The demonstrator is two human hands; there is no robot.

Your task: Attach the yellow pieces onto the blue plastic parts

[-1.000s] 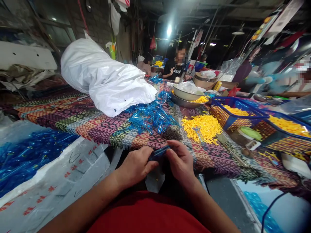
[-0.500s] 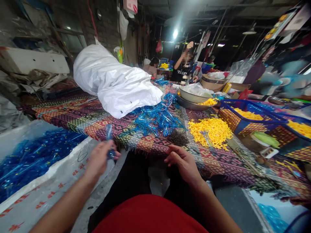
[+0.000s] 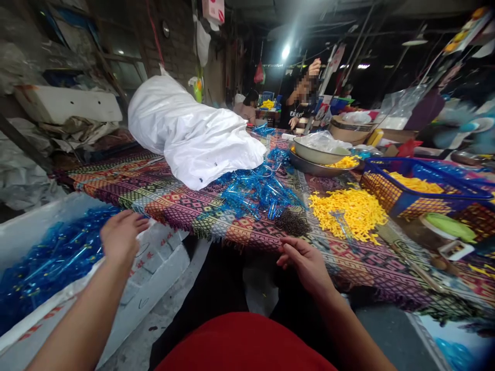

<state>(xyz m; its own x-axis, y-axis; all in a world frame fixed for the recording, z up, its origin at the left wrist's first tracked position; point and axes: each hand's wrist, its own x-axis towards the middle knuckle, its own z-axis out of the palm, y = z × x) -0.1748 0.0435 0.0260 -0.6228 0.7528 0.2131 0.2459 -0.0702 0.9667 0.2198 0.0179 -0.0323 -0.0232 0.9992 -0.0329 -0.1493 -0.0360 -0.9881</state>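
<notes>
My left hand (image 3: 122, 234) hangs over the near rim of a white foam box (image 3: 154, 283), fingers stretched out and nothing in them. Inside that box lie many blue clear plastic pieces (image 3: 73, 252) with small yellow parts. At the table's front edge, my right hand (image 3: 303, 263) is half curled, thumb and fingers drawn together; anything between them is too small to make out. Just beyond it sits a heap of tiny dark pieces (image 3: 293, 222). Blue plastic pieces (image 3: 259, 193) are piled behind that heap, and a mound of small yellow plastic pieces (image 3: 348, 211) lies to its right.
A patterned cloth (image 3: 154, 190) covers the table, with a large white sack (image 3: 197, 129) on it. Stacked bowls (image 3: 320, 149) and blue baskets (image 3: 417, 190) holding yellow pieces stand at the right. A person in a black shirt (image 3: 296, 111) sits farther back, one arm raised.
My left hand has moved left from the table edge to the foam box and let go of the blue plastic piece it held. My right hand stays near the table edge. The view has shifted slightly.
</notes>
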